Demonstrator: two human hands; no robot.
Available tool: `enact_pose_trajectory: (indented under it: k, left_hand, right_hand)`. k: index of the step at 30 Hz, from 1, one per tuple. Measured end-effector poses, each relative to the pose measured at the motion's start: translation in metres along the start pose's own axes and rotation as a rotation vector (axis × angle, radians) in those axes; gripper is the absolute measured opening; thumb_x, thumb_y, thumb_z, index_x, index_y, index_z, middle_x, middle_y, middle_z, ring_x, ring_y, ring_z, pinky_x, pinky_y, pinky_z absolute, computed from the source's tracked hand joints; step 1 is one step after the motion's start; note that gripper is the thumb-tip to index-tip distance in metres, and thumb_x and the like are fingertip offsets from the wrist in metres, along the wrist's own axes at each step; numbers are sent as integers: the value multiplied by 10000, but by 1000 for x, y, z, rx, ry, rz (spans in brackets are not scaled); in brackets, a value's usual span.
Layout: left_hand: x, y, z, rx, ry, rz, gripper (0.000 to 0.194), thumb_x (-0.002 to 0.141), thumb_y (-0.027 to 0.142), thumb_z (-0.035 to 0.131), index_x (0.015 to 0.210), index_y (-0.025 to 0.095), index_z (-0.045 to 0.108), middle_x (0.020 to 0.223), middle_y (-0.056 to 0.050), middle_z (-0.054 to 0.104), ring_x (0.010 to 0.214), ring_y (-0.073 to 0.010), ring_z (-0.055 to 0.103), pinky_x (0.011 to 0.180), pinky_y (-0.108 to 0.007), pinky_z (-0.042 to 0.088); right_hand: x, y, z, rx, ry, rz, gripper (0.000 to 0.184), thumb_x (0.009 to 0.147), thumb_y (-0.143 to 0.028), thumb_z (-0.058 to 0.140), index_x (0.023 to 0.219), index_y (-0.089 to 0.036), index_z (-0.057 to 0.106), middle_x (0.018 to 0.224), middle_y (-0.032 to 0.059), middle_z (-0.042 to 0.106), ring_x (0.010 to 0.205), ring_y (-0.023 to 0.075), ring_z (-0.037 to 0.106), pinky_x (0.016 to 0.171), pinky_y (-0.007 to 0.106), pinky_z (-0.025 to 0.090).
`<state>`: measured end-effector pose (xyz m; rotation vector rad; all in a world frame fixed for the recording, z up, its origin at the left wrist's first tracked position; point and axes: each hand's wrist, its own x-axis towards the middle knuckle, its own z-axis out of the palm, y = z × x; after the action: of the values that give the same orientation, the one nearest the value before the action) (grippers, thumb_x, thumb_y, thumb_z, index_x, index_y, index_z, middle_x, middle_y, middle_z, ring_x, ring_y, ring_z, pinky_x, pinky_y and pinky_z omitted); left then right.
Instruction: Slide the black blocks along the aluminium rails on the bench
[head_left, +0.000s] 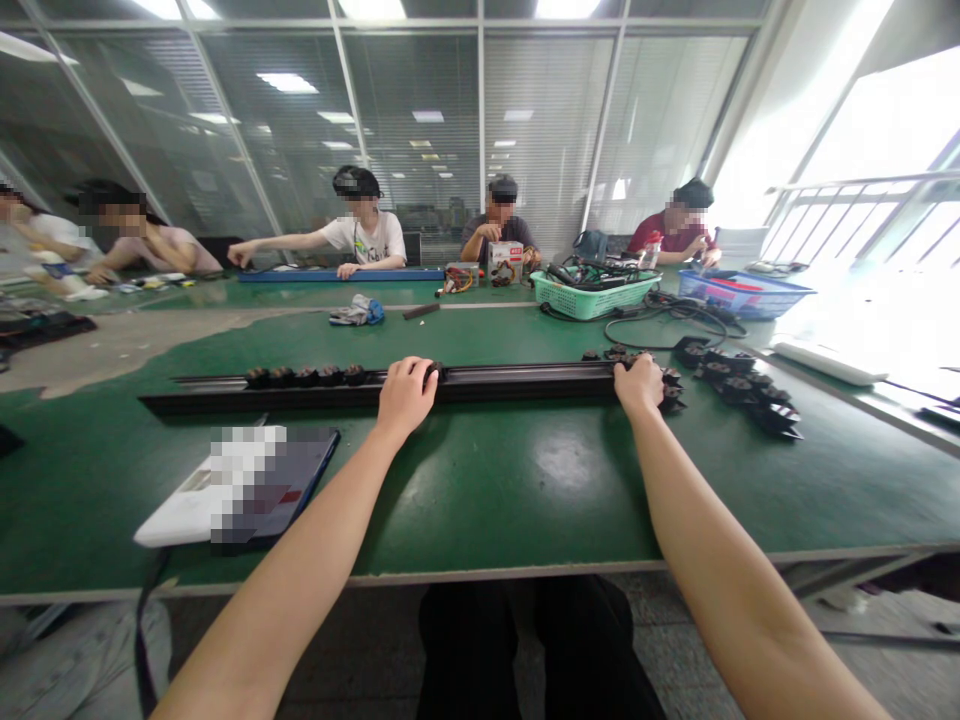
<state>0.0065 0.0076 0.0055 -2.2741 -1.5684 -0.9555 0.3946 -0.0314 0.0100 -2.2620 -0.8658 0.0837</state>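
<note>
Left hand (pixel 407 398) and right hand (pixel 639 386) curl over a long black metal rail (pixel 525 384) lying across the green surface (pixel 525 490); it looks stiff and fairly heavy, best held at two wide-apart points.

Green-topped table (pixel 525 490) fills the lower frame. Center: long black rail (pixel 525 382) lying crosswise, row of round black fittings (pixel 307 376) sitting along it. Right of the rail, loose black fittings (pixel 739 390) in a scattered bunch. Lower left: flat white-and-dark-blue item (pixel 240 485), pixelated, can't tell what. Upper middle: crumpled cloth (pixel 357 311), small dark bar (pixel 420 311) just beside it. Farther back, green plastic basket (pixel 596 295) heaped with cables, black cable (pixel 660 318) trailing from it. Upper right, blue plastic basket (pixel 739 293). White strip (pixel 829 363) near right edge. Far side: blue tray (pixel 341 275), small carton (pixel 504 262).
</note>
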Motion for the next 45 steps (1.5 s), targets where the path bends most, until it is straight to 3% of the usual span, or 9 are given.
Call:
enact_pose_trajectory:
  k: [16,30,45]
  left_hand:
    - [1,-2,2,1,9,18,342,1041,321,452,1235,198,706,1285,-131,676,1225,-327,573,1080,-473,504]
    - [0,-1,1,-9,-4,-4,347,1049,326,454,1253,194,700,1304,-133,669,1249,-337,561,1081,-474,504]
    - [1,-1,1,9,-3,10,342,1053,315,455,1258,180,694,1311,-131,663,1243,-321,567,1101,-458,493]
  right_hand:
    - [3,5,0,43,57,27,420,949,-322,618,1341,-175,598,1279,193,660,1194,345,651,980,462,522]
    - [6,6,0,-32,117,30,380,955,-350,651,1280,-156,618,1400,222,516,1235,352,613,958,453,534]
    - [10,7,4,-42,172,49,419,946,-299,683,1311,-127,566,1380,246,532,1291,357,591,973,458,557]
